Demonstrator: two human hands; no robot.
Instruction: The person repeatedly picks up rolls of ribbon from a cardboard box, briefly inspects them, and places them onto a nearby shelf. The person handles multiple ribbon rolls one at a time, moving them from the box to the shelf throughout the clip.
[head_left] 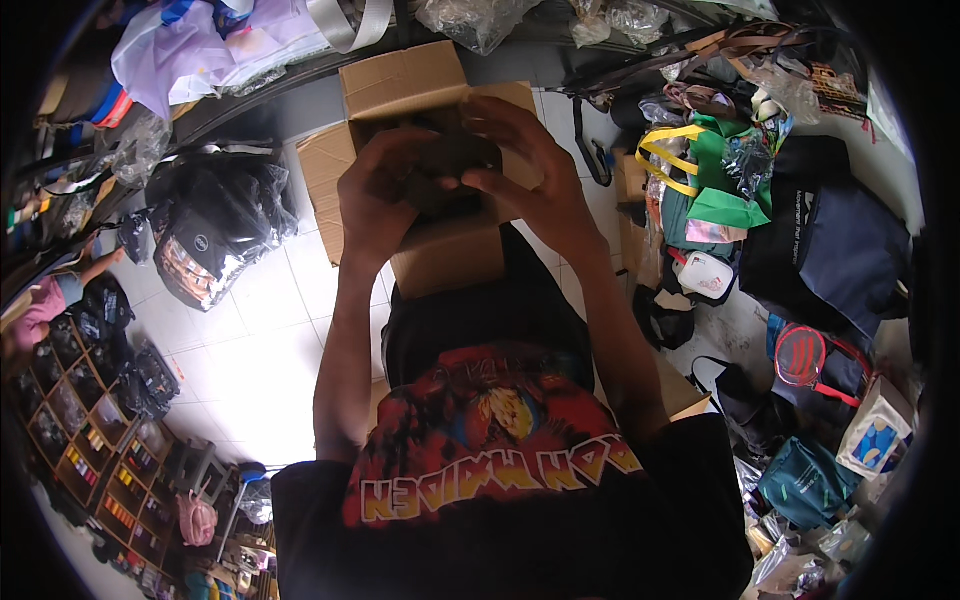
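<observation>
My left hand is curled at the left side of a dark, rounded thing whose kind I cannot make out. On its other side my right hand curves around it, thumb below and fingers above. Both hands hold it between them, over an open cardboard box with its flaps folded outward. The inside of the box is in shadow and mostly covered by my hands.
On the tiled floor at left lies a black bag in clear plastic. To the right are a green bag, a large dark bag and a red racket. Shelving and another person's arm are at far left.
</observation>
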